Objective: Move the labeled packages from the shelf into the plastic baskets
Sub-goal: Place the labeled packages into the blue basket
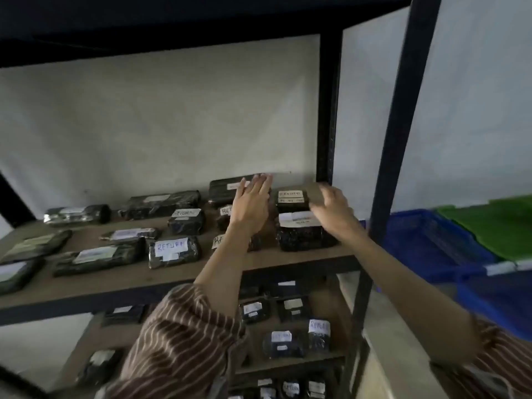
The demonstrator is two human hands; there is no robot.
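Reaching toward the shelf's (201,276) right rear corner, both hands, left (252,201) and right (331,208), spread empty, flank a labeled package (292,200), presumably to lift it.

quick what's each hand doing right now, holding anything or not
Left hand: open, fingers straight, raised over the packages, holding nothing.
Right hand: blurred above the stacked packages; whether it has a grip cannot be told.

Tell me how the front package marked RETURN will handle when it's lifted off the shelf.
The RETURN package looks wrapped in glossy dark film, so probably a bit slippery. Its bulging, rounded shape suggests soft contents that may sag. It lies flat on the shelf, unlikely to roll.
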